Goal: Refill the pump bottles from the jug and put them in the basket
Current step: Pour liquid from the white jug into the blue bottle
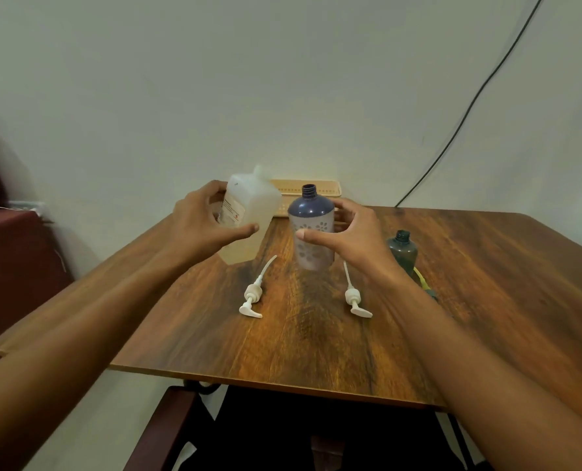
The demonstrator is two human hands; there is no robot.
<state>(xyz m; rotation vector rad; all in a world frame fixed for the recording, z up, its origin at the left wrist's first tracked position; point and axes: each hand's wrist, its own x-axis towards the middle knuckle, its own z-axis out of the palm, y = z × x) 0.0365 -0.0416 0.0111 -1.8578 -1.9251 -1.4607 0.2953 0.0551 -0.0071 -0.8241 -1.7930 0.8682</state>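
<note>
Head view.

1. Left hand (211,217): my fingers and thumb are curled round the translucent white jug (259,205) and grip its left side. The jug stands at the far left of the counter (486,283), tilted to the right. Whether its base rests on the counter cannot be told. A white blur sits at its top, and I cannot tell if that is a cap.

2. Right hand (349,232): it is curled round the blue bottle (311,212). The thumb lies across the patterned front and the fingers wrap the far right side. The bottle is upright, just right of the jug, and its neck is open.

3. Other task items:
- The dark green bottle (403,251) stands to the right of my right hand, also uncapped.
- The left pump head (252,294) and the right pump head (354,296) lie flat on the near side of the two held items, well apart from each other.
- The basket (316,188) sits at the far edge, against the wall and behind the blue bottle.

4. Step in hand, as judged: preparing to pour into the blue bottle. No liquid is seen flowing.

5. Next move calls for:
- Confirm that the jug mouth is open.
- Raise the jug and bring its spout over the narrow bottle neck.
- Hold the bottle firmly upright.
- Tip the jug slowly, because the neck is small and overshoot would spill onto the counter.
</note>
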